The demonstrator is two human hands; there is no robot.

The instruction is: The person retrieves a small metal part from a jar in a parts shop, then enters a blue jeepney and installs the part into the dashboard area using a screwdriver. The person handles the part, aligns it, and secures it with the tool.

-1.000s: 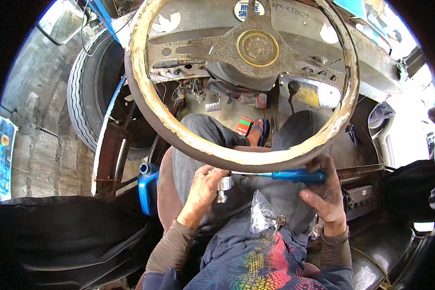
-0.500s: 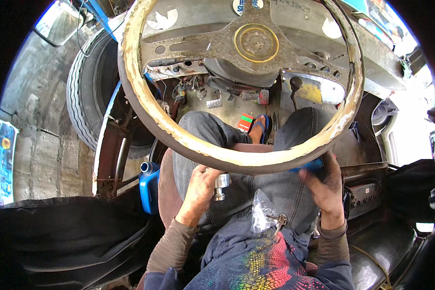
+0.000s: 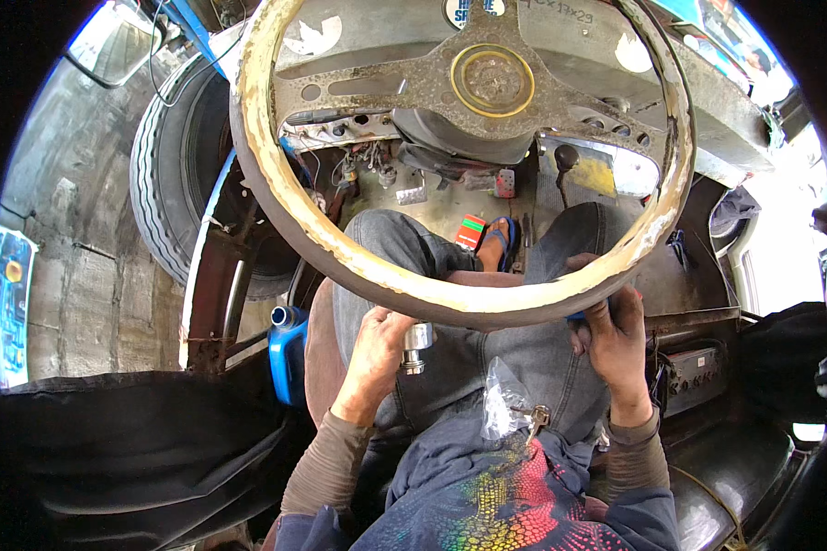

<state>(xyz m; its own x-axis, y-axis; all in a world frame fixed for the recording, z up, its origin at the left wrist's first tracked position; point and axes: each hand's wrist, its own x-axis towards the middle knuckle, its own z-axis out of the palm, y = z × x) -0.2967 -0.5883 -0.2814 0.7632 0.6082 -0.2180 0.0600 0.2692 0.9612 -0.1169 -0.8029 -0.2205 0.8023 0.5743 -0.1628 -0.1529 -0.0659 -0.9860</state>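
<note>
Centrally, steering wheel [image 3: 492, 81]: worn, with a chipped cream-and-brown rim [image 3: 459, 308].
Left hand [image 3: 369, 363]: just below the wheel's lower left rim, closed on a silvery fitting [image 3: 416, 347]; the fingertips are hidden.
Silvery fitting: cylindrical, below the wheel, its narrower end hanging down.
Right hand [image 3: 616, 344]: at the wheel's lower right rim, fingers bent around a blue handle [image 3: 576, 316]; how firm the grip is cannot be told.
Blue handle: mostly hidden by the hand and the wheel.
Blue jug [image 3: 288, 367]: left of the wheel's lower rim, upright, mouth uncapped; its contents cannot be seen.
Clear plastic bag [image 3: 504, 404]: crumpled on the lap [image 3: 455, 367], below the wheel, near a small metal piece [image 3: 539, 420]; what it holds, if anything, is unclear.
Red-and-green carton [image 3: 470, 232]: seen through the wheel, beside a sandalled foot [image 3: 497, 246]; its inside is out of sight.
</note>
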